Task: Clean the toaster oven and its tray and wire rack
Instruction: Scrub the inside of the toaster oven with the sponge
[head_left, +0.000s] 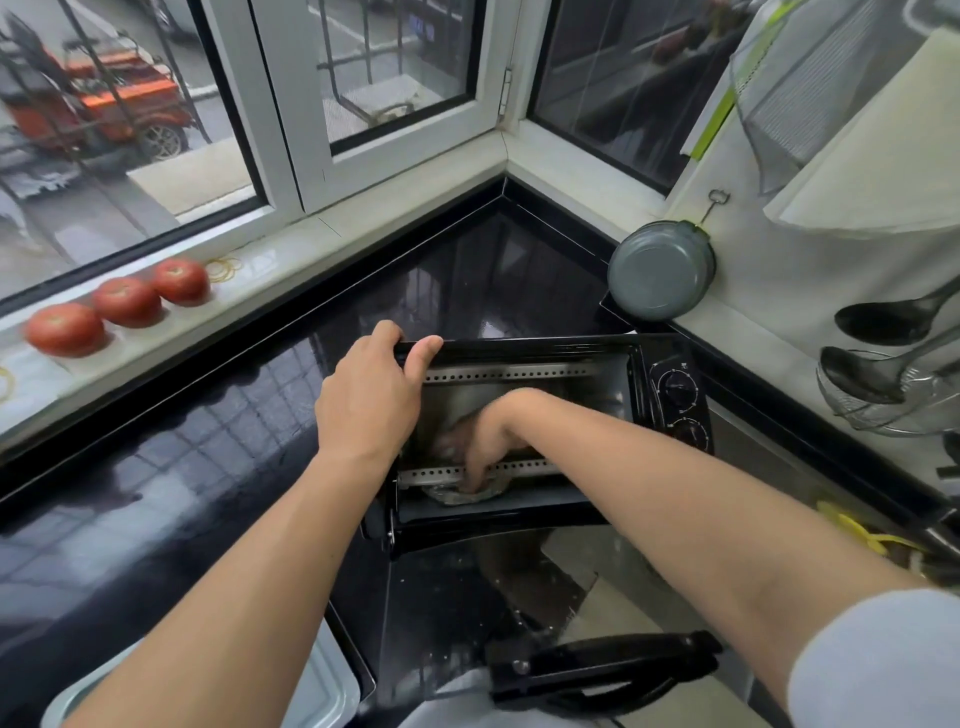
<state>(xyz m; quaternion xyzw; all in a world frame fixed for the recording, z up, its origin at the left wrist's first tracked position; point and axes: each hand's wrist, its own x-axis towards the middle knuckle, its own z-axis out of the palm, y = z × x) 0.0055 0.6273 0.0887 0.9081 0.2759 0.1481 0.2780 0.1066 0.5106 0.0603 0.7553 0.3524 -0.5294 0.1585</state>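
Observation:
A black toaster oven (670, 387) stands on the dark countertop with its glass door (467, 597) folded down toward me. My left hand (371, 395) grips the oven's top front edge at the left corner, fingers curled over it. Inside the cavity, my right hand (485, 441) presses a grey cloth (457, 493) onto the oven floor near the front, fingers curled into the cloth. A pale metal tray (327, 686) lies at the bottom left, partly hidden under my left forearm. No wire rack is in sight.
Three tomatoes (124, 301) sit on the white window sill at left. A grey pan (660, 270) hangs on the right wall, with ladles and a wire strainer (883, 384) further right. The black countertop (156, 467) stretches left of the oven.

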